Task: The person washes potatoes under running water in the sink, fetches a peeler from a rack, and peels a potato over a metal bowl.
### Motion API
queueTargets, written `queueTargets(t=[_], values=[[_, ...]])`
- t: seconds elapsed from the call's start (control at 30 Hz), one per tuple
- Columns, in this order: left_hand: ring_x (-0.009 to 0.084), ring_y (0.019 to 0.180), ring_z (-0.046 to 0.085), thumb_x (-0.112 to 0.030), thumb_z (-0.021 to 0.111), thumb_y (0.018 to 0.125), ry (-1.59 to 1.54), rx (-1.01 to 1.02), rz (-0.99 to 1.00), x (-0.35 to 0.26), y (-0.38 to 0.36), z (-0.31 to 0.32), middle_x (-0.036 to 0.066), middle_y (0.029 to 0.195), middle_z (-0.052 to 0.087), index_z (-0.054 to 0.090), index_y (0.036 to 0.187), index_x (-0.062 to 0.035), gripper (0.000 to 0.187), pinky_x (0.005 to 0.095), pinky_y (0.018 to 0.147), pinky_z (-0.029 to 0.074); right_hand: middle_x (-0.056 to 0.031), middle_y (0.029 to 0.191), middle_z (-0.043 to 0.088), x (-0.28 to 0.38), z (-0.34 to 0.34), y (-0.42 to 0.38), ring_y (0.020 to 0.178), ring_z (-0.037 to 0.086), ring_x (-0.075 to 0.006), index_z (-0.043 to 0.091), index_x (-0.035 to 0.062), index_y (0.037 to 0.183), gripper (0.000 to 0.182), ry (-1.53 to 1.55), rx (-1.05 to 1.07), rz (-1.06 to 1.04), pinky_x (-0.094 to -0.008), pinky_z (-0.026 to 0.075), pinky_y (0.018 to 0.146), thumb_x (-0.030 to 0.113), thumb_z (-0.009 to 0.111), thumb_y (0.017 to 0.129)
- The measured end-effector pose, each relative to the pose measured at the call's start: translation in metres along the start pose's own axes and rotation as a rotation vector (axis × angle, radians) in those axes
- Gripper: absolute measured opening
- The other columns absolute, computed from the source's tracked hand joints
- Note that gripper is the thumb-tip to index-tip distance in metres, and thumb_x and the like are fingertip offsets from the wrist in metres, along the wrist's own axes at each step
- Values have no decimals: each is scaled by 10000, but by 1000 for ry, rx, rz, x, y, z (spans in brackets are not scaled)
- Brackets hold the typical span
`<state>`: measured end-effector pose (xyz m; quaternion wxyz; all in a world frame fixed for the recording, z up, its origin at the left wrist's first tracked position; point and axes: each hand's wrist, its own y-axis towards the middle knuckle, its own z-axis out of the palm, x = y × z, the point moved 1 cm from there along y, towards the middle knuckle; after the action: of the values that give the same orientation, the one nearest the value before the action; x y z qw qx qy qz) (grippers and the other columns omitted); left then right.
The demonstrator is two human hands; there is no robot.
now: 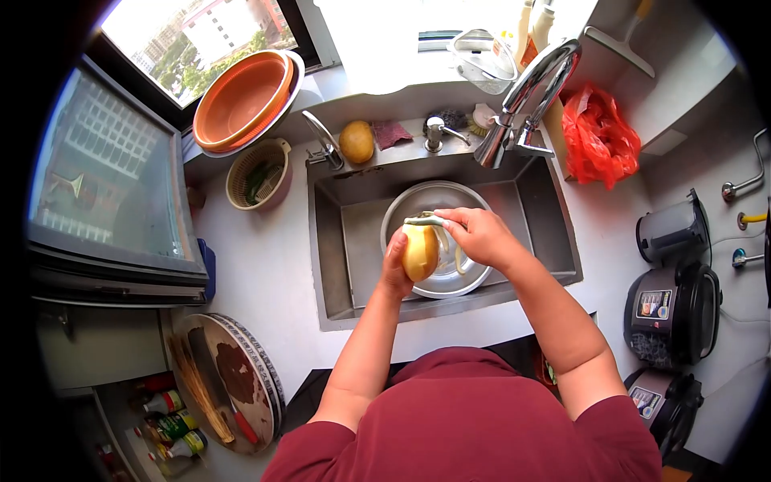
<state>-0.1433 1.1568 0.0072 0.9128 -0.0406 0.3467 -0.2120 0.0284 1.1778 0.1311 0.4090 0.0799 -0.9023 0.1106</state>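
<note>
My left hand [393, 269] is closed round a partly peeled yellow potato [421, 255], held upright above the sink. Against the top of the potato lies a peeler [423, 219], gripped by my right hand [482, 235] with the fingers curled over its handle. Beneath both hands, a round metal bowl [393, 207] stands in the steel sink [353, 233]. A pale strip of peel [459, 261] shows in or above the bowl. Another potato [356, 142], its skin on, rests on the sink's back ledge.
A chrome faucet [534, 84] rises at the sink's back right, near a red plastic bag [598, 136]. To the left are a colander [277, 181] and stacked orange basins [241, 96]. A round cutting board [233, 377] holds a knife. Rice cookers [671, 309] line the right side.
</note>
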Motion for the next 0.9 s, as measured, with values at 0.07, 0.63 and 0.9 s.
queueTargets(t=[0.07,0.63,0.9], values=[[243,956,627,-575,583,825,28,1,44,-1,-2,1,84,1096,610,506,1228,-114,617,405,826,536,-152,949,682,15,-2,-8,848,660,-292,643,136,1179,302,-92,0,17,-348,507,753,220,551,904],[259,938,631,-699,536,796,-338,124,-240,18,-2,4,100,1073,624,530,1216,-134,704,429,836,528,-141,821,670,8,9,-26,739,647,-323,633,178,1197,321,-133,-41,58,-409,501,685,225,537,894],[279,834,655,-636,545,832,-336,-28,-242,16,-2,4,110,994,651,577,1150,-98,626,393,742,561,-151,777,649,10,3,-35,635,603,-287,630,167,1207,321,-138,-7,27,-357,476,628,201,559,896]])
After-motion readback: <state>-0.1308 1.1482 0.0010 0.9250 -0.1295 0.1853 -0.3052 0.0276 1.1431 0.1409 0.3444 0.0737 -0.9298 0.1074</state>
